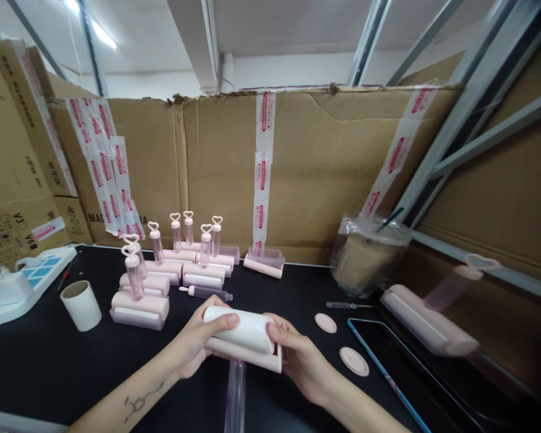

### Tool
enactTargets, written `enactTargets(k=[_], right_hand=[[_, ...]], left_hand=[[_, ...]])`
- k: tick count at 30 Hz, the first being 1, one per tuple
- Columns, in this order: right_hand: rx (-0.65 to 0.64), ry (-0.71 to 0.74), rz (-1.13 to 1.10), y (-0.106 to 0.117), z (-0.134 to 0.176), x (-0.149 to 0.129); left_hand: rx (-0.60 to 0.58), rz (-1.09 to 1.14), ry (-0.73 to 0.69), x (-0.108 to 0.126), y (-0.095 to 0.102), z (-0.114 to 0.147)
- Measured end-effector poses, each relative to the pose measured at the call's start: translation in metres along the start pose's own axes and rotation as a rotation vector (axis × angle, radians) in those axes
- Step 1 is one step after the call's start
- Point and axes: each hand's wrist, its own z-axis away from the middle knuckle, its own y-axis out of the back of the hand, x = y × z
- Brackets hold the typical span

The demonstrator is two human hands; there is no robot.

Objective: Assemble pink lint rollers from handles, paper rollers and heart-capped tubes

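My left hand grips the left end of a lint roller, its thumb lying on the white sticky roll. At the other end, my right hand is closed on the same roller, thumb pressed against the roll's right end. The roll sits at the pink holder; whether it is fully seated is hidden. Below the holder, a translucent pink handle points toward me. Beyond my left hand lies a loose handle. Two pink discs lie to the right of my right hand.
Several upright lint rollers with heart-topped handles stand at the back left. Nearby are a white cardboard tube and a power strip. On the right are a phone, a small screwdriver, a bagged drink and another roller.
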Motion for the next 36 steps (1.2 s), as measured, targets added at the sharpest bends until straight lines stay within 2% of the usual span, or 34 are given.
enactTargets(k=[6, 10, 13, 16, 18, 22, 26, 29, 33, 36], right_hand=[[0.048, 0.039, 0.014, -0.005, 0.003, 0.000], [0.001, 0.106, 0.120, -0.001, 0.000, 0.001], [-0.001, 0.303, 0.379, 0.010, -0.003, -0.003], [0.081, 0.512, 0.652, 0.018, -0.005, -0.009], [0.083, 0.490, 0.677, 0.017, -0.004, -0.010], [0.052, 0.290, 0.528, 0.009, -0.004, -0.004], [0.047, 0.222, 0.413, 0.004, -0.006, 0.000], [0.079, 0.235, 0.381, 0.005, -0.007, -0.004], [0.191, 0.285, 0.316, 0.010, -0.008, -0.011], [0.255, 0.339, 0.277, 0.014, -0.011, -0.011]], left_hand=[[-0.016, 0.007, 0.018, 0.000, -0.001, 0.001], [-0.008, 0.001, -0.002, 0.000, 0.002, 0.000], [0.015, -0.005, -0.044, -0.001, 0.004, -0.001], [0.045, 0.005, -0.098, -0.002, 0.003, -0.001], [0.075, 0.009, -0.128, -0.002, 0.001, -0.001], [0.148, -0.021, -0.153, -0.005, 0.000, -0.003], [0.175, -0.036, -0.117, -0.008, 0.002, -0.006], [0.171, 0.029, -0.119, -0.007, 0.001, -0.006], [0.108, 0.250, -0.146, -0.007, 0.000, -0.004], [0.017, 0.097, -0.030, -0.012, 0.002, -0.006]])
